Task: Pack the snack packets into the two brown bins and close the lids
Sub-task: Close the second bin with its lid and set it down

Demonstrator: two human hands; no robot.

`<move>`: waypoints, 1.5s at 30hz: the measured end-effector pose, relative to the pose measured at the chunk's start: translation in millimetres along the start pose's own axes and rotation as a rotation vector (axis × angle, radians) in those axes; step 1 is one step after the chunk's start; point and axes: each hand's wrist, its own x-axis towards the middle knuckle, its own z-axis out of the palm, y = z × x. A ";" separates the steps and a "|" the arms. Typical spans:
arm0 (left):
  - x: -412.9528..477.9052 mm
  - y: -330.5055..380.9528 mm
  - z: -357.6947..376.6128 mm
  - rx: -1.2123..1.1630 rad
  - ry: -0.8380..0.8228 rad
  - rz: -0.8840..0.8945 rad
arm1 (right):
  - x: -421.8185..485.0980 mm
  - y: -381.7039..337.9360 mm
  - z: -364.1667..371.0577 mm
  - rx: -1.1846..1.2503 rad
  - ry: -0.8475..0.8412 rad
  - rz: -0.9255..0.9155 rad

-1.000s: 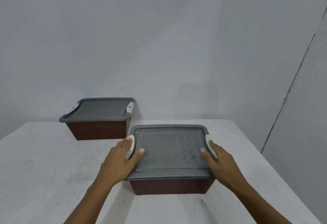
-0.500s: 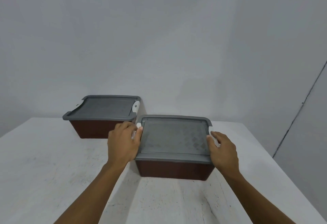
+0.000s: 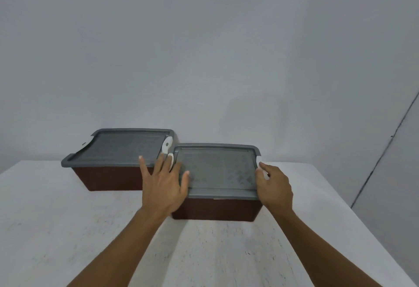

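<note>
Here your left hand [image 3: 164, 182] lies flat with fingers spread wide, its thumb on the grey lid [image 3: 217, 168] of the near brown bin [image 3: 215, 209] at frame centre. Your right hand [image 3: 275, 184] curls loosely against that lid's right edge by a white latch [image 3: 264, 174]. The second lidded bin [image 3: 108, 179] sits just beside it, centre left, on the white surface [image 3: 45, 230]. No snack packets show.

I saw two brown bins, both lidded in grey. The left bin [image 3: 113, 179] sat just beside the right bin [image 3: 215, 209].
</note>
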 end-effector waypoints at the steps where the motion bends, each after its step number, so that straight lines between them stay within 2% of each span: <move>1: 8.5 -3.4 2.5 0.041 0.005 0.020 | 5.3 -2.4 3.9 -0.045 -0.005 -0.008; 4: 32.9 -9.9 6.0 0.121 -0.009 0.040 | 21.5 -9.6 10.6 -0.178 -0.020 -0.034; 13: 89.4 -11.6 26.3 0.167 -0.056 0.051 | 69.4 -20.6 23.2 -0.413 -0.072 -0.059; 23: 102.3 -5.0 42.4 0.115 0.004 0.041 | 106.0 -7.5 34.4 -0.344 -0.103 -0.077; 28: 101.5 -3.6 36.7 0.097 -0.121 0.024 | 105.9 -5.3 32.4 -0.230 -0.107 -0.090; 33: 91.9 -73.9 23.8 -0.002 -0.308 0.157 | 103.7 -10.8 34.5 -0.240 -0.107 -0.034; 38: 68.0 -173.3 17.5 0.087 -0.309 0.136 | 100.6 -25.1 45.3 -0.146 -0.091 0.077; 45: 72.3 -196.2 22.5 0.021 -0.239 0.139 | 94.1 -28.8 62.4 -0.115 -0.101 0.067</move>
